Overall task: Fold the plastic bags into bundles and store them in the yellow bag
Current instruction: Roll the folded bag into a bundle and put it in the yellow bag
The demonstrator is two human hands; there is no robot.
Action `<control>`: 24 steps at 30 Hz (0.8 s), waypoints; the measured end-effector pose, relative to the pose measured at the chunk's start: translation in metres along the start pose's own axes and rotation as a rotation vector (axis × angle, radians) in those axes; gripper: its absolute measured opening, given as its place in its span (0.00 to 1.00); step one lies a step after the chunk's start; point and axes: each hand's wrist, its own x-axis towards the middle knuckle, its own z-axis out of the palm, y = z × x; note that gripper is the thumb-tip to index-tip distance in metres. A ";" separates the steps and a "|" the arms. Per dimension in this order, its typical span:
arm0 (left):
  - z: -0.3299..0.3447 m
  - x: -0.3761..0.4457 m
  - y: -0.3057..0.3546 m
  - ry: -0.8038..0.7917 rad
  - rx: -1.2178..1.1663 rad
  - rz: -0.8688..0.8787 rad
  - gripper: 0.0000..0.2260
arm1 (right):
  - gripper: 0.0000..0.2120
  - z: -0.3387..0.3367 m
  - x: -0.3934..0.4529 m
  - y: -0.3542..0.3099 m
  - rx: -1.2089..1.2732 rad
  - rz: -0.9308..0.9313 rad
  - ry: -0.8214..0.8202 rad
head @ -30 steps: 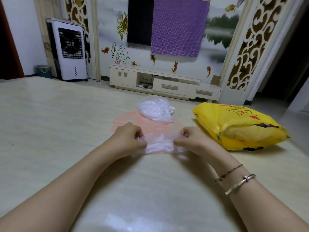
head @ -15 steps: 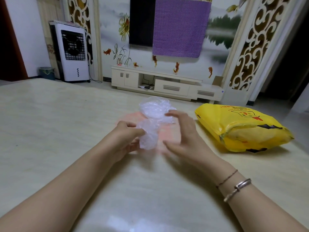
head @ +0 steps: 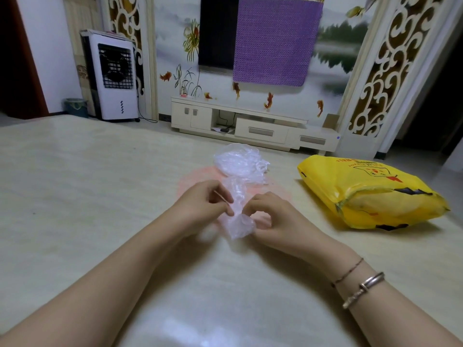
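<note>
Half a second ago my right hand (head: 273,216) was spread loose beside the clear plastic bag (head: 237,209); now it has closed in, and its fingertips pinch the twisted middle of the bag opposite my left hand (head: 205,204), which pinches the same strip from the other side. Above our grip the bag rises as a crumpled rope; below it the end fans out into a small puff over the table (head: 100,196).

Off to the right of the grip, well apart from it, lies the yellow bag (head: 370,194) on its side, bulging, its mouth turned toward me and slightly gaping. Only yellow film shows inside, so I cannot tell what it holds.

Just beyond the grip sits a loose heap of clear bags (head: 240,161), resting on a faint pink patch (head: 198,176) that may be another thin bag; it is too pale to make out. My left fingertips are blurred.
</note>
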 end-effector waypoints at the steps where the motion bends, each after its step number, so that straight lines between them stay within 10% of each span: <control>1: 0.002 0.001 -0.003 -0.040 0.011 -0.062 0.08 | 0.02 -0.001 0.000 -0.001 0.062 0.046 -0.004; 9: 0.005 0.015 -0.006 -0.026 0.086 -0.207 0.24 | 0.20 0.008 0.020 0.006 0.269 0.292 0.127; 15: 0.008 0.015 -0.012 0.038 0.192 -0.234 0.15 | 0.15 0.018 0.027 0.013 0.096 0.460 0.188; 24: 0.010 0.019 -0.011 0.103 0.210 -0.258 0.18 | 0.06 0.012 0.009 -0.005 -0.020 0.128 0.140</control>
